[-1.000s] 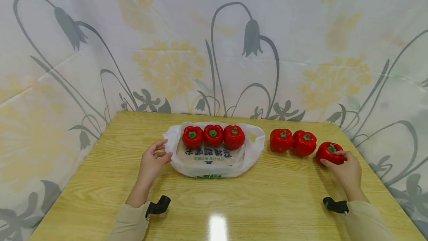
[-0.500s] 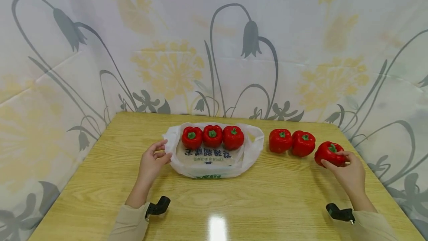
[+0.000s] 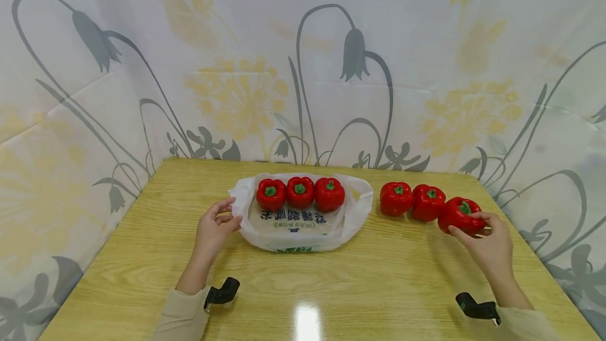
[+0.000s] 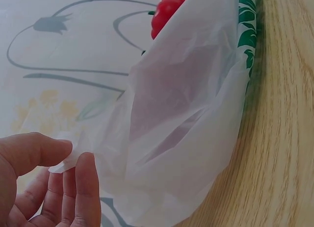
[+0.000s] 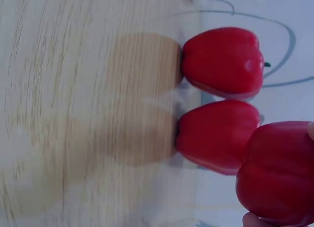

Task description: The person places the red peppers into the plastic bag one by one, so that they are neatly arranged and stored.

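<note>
My left hand (image 3: 216,227) pinches the left edge of a white plastic bag (image 3: 356,221) between thumb and fingers; the left wrist view shows the thin film (image 4: 189,116) drawn out toward the fingertips. Inside the bag, along its far side, sit three red bell peppers (image 3: 300,196) with green stems. At the right, my right hand (image 3: 492,241) grips another red bell pepper (image 3: 460,217), thumb at the near side and fingers at the right. In the right wrist view this pepper (image 5: 279,173) is raised off the table, partly in front of one of two standing peppers (image 5: 218,134).
Two red bell peppers (image 3: 396,199) stand side by side on the wooden table (image 3: 379,288), between the bag and my right hand. A flower-patterned cloth (image 3: 303,67) hangs behind the table's far edge. Black wrist mounts (image 3: 222,291) stick out from both sleeves.
The right hand has lifted the rightmost pepper off the table and moved it slightly left, toward the other two. The left hand keeps its pinch on the bag's edge.
</note>
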